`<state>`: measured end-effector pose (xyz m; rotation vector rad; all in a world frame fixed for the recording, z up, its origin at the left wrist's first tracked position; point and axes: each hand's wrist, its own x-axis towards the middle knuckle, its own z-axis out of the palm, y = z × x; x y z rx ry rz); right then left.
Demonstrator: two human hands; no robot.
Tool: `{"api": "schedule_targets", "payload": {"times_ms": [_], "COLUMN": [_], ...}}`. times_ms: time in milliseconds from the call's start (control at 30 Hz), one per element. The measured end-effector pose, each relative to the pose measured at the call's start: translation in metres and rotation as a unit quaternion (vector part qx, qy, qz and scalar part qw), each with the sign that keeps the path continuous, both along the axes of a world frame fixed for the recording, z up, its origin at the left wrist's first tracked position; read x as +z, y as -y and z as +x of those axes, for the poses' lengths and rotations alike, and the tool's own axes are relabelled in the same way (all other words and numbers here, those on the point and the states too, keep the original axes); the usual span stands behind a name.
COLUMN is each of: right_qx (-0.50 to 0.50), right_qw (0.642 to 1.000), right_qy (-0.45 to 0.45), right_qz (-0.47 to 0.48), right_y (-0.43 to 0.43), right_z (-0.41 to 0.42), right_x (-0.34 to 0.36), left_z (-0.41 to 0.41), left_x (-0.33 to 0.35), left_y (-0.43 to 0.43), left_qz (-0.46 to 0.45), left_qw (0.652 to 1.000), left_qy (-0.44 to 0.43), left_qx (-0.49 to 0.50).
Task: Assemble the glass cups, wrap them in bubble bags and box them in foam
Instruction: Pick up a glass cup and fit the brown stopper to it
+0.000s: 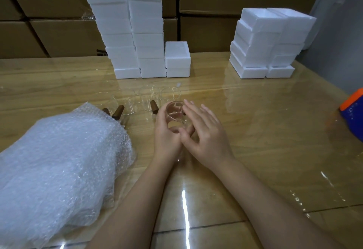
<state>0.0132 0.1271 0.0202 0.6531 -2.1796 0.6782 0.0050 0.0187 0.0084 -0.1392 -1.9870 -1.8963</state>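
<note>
The left hand [166, 134] curls round a glass cup [175, 110], likely steadying it for assembly. The right hand [205, 132] lies straight-fingered against its side. Bubble bags [59, 160] wait near the left hand.

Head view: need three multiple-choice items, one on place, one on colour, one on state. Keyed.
1. Where on the table do the bubble bags lie?
A. the person's left side
B. the person's right side
C. the far edge

2. What colour are the handles of the cups standing on the table?
A. white
B. brown
C. orange

3. The glass cup between the left hand and right hand is:
A. bare
B. wrapped in a bubble bag
C. set down, untouched

Key:
1 A: the pile fills the near left, left of both hands.
2 B: dark brown stubs stick out from the clear cups.
3 A: clear glass shows between the left hand's curled fingers and the right hand's straight ones.
</note>
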Motion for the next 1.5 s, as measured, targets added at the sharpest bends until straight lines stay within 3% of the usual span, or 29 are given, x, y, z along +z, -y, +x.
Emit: {"api": "schedule_targets", "payload": {"times_ms": [133, 433, 800, 967, 1267, 1400, 1500], "right_qx": [0.02, 0.089, 0.092, 0.065, 0.052, 0.057, 0.083], "right_qw": [0.999, 0.994, 0.994, 0.998, 0.99, 0.951, 0.92], "right_qy": [-0.026, -0.056, -0.057, 0.015, 0.131, 0.262, 0.317], "right_qz": [-0.007, -0.007, 0.018, 0.021, -0.012, -0.151, -0.216], "right_y": [0.003, 0.006, 0.005, 0.001, -0.011, -0.019, -0.016], "right_z": [0.0, 0.003, -0.003, -0.007, -0.009, -0.012, -0.015], "right_x": [-0.001, -0.006, -0.007, -0.002, 0.007, 0.005, 0.001], "left_z": [-0.002, -0.006, -0.005, -0.004, -0.004, 0.0, 0.002], "left_x": [-0.001, -0.005, -0.009, -0.01, -0.011, -0.011, -0.011], "left_y": [0.001, 0.004, -0.001, -0.005, -0.007, -0.008, -0.007], "left_qz": [0.03, 0.006, -0.119, -0.166, -0.107, -0.013, -0.059], "left_qw": [0.999, 1.0, 0.991, 0.983, 0.992, 0.996, 0.995], "left_qy": [0.012, 0.002, -0.065, -0.082, -0.062, -0.069, -0.072], "left_qx": [0.012, 0.021, 0.013, -0.003, -0.034, -0.055, -0.034]}}
